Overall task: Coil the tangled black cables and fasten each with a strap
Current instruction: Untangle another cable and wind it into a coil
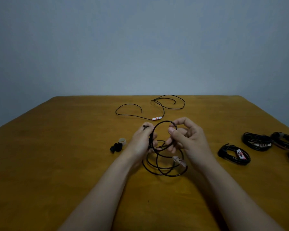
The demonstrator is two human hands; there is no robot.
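A thin black cable (163,169) lies in loose loops on the wooden table (73,155), with one loop raised between my hands. My left hand (142,140) grips the gathered strands at the loop's left side. My right hand (185,135) pinches the loop's right side between thumb and fingers. A pale tag (178,160) hangs on this cable below my right hand. A second black cable (163,105) with a white and red tag (156,118) sprawls uncoiled farther back. Black straps (115,147) lie left of my left hand.
Coiled, tagged black cables sit at the right: one (233,155) nearer me, others (257,141) toward the right edge. A small translucent ring (122,141) lies beside the straps. A grey wall stands behind the table's far edge.
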